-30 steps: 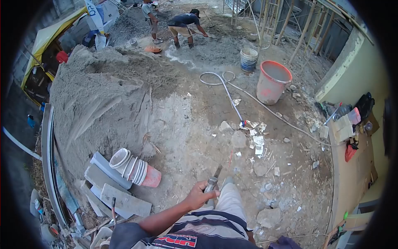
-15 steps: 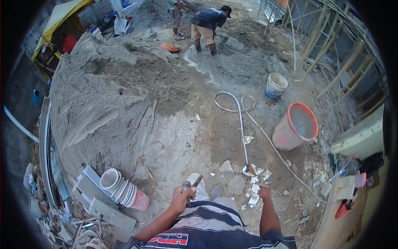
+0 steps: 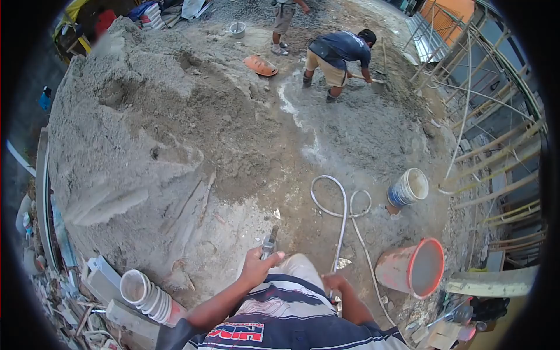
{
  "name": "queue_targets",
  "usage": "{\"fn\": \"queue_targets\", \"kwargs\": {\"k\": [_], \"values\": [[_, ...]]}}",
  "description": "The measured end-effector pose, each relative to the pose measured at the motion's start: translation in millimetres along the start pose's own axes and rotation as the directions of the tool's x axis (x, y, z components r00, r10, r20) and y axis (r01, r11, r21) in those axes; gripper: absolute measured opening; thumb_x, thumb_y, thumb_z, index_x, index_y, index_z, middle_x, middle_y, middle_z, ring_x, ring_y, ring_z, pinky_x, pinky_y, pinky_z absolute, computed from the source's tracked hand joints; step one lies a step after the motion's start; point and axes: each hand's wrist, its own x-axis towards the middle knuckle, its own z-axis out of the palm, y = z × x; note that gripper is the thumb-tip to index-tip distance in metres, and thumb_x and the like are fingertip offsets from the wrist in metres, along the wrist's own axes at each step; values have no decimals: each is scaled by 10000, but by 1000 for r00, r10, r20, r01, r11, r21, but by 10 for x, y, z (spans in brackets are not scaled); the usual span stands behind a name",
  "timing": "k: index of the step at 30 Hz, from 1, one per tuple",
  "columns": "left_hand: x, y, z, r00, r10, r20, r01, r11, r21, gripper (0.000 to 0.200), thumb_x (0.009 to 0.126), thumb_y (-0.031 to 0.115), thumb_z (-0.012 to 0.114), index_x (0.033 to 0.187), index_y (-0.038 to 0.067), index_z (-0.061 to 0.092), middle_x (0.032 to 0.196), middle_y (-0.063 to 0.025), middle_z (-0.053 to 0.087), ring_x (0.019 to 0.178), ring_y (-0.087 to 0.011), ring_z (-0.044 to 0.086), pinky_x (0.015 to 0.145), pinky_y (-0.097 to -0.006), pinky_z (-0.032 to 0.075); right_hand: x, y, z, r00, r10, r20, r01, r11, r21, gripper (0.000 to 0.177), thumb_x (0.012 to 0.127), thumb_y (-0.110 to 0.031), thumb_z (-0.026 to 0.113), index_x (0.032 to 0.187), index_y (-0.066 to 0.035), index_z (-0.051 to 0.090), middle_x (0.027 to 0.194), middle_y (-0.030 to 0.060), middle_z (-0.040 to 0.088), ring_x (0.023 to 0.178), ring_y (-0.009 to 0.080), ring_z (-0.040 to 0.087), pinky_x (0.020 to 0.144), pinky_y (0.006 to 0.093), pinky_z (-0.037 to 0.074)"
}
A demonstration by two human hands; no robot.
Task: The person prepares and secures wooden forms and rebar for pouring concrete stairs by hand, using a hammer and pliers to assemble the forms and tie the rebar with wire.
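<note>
My left hand (image 3: 259, 267) is closed around a hammer-like metal tool (image 3: 270, 242) in front of my striped shirt. Its grey metal end points up and away from me, and my fingers cover the rest. My right hand (image 3: 335, 284) is low beside my thigh, with its fingers curled. What it holds, if anything, is hidden. Just beyond that hand, a pale hose (image 3: 341, 233) runs along the ground and loops farther out.
At left rises a large sand heap (image 3: 146, 134), with stacked buckets (image 3: 149, 296) nearer me. A red-rimmed bucket (image 3: 402, 271) and a white-blue bucket (image 3: 408, 188) stand right. Ahead, a person (image 3: 341, 55) bends over wet mortar (image 3: 373, 134) with a long-handled tool. Bamboo scaffolding (image 3: 501, 151) lines the right.
My view has shifted forward, so the ground and buckets appear lower. My right hand has come in toward my body. The bending person has turned sideways. The tool stays in my left hand.
</note>
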Motion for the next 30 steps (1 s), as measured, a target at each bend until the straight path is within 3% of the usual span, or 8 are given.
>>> {"fn": "queue_targets", "kwargs": {"k": [1, 4, 6, 10, 14, 16, 23, 30], "values": [[253, 226, -29, 1000, 20, -17, -20, 1000, -9, 244, 843, 254, 696, 746, 49, 608, 658, 31, 562, 621, -57, 490, 569, -247, 397, -89, -224, -135, 979, -114, 171, 166, 928, -333, 276, 924, -268, 538, 1085, -68, 639, 777, 50, 651, 654, 171, 636, 561, 333, 506], [984, 777, -224, 999, 22, -50, -22, 1000, -4, 200, 836, 211, 698, 739, 60, 610, 658, 34, 559, 624, -57, 484, 582, -240, 396, 145, -475, -500, 985, 77, -154, -26, 951, 309, 331, 911, -294, 590, 1084, -13, 625, 808, 112, 670, 679, 225, 664, 577, 370, 525], [1586, 945, -348, 998, 19, -67, -23, 998, -54, 185, 836, 199, 694, 742, 60, 616, 660, 33, 564, 627, -55, 488, 585, -240, 397, 389, -534, -862, 836, 545, -53, -273, 499, 823, 379, 892, -292, 643, 1075, 39, 607, 846, 170, 674, 699, 279, 681, 596, 399, 538], [2891, 1084, -452, 994, 67, -82, -80, 981, -175, 172, 843, 189, 668, 752, 49, 627, 668, 17, 584, 629, -65, 519, 603, -251, 415, 1235, -749, -2009, 836, 537, -109, -262, 567, 781, 370, 870, -285, 681, 940, 67, 593, 820, 178, 660, 633, 264, 652, 532, 390, 523], [4274, 1476, -439, 995, 32, -98, -54, 971, -234, 180, 853, 205, 652, 792, 38, 622, 690, 0, 595, 660, -81, 539, 633, -256, 423, 2346, -1299, -3560, 825, 419, -379, 15, 654, 756, 389, 880, -339, 640, 1020, 24, 634, 709, 124, 642, 629, 221, 638, 557, 372, 506], [4825, 1849, -536, 994, -45, -101, 20, 970, -241, 172, 856, 200, 650, 800, 40, 621, 692, 2, 593, 667, -80, 537, 637, -253, 420, 2777, -1749, -4466, 809, 127, -574, 67, 950, 305, 385, 883, -352, 633, 991, 18, 634, 700, 110, 637, 655, 189, 632, 608, 348, 509], [6595, 3208, -770, 987, 44, -152, -47, 999, -15, 261, 858, 273, 683, 748, 47, 614, 649, 20, 543, 630, -78, 482, 592, -272, 393, 3172, -4371, -7415, 836, -246, -490, 459, 804, 379, 290, 902, -298, 645, 960, -14, 630, 766, 42, 636, 645, 113, 598, 584, 254, 475], [9029, 3422, -1193, 991, -34, -127, 23, 996, -92, 351, 832, 348, 702, 722, 29, 606, 657, 9, 549, 640, -82, 483, 588, -285, 387, 4223, -5981, -9194, 877, -303, -372, 454, 776, 437, 313, 914, -300, 629, 1024, -7, 619, 821, 39, 641, 708, 103, 606, 615, 241, 473]]}}
